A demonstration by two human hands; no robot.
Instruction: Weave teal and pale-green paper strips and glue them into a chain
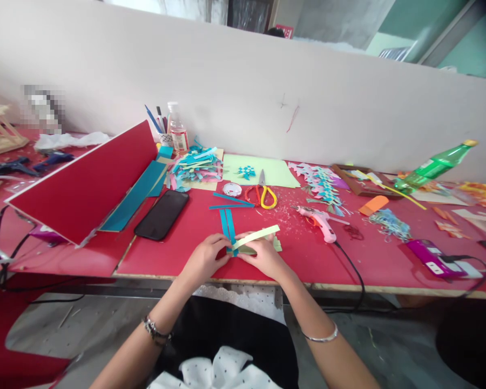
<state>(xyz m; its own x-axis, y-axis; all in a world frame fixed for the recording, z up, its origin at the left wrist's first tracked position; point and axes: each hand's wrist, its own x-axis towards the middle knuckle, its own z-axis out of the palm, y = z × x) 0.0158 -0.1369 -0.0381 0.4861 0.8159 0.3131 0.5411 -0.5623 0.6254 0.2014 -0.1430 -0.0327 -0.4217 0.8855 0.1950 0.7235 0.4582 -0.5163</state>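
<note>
At the table's front edge my left hand [209, 256] is closed, its thumb and fingertips pinching two blue paper strips [228, 221] that point away from me. My right hand [264, 259] is closed beside it on a pale yellow paper strip [263, 233], which slants up to the right across the blue ones. More pale green strips [277, 244] stick out behind the right hand. Just beyond lie loose blue strips [230, 206] and scissors [262, 193] with one red and one yellow handle. My fingers hide where the strips cross.
A black phone [162, 215] and an upright red partition [89, 181] stand left. To the right are a pink glue gun [318, 221] with its cord, a purple power strip [435, 258] and a tilted green bottle [437, 167]. Cut paper strips [196, 166] are heaped behind.
</note>
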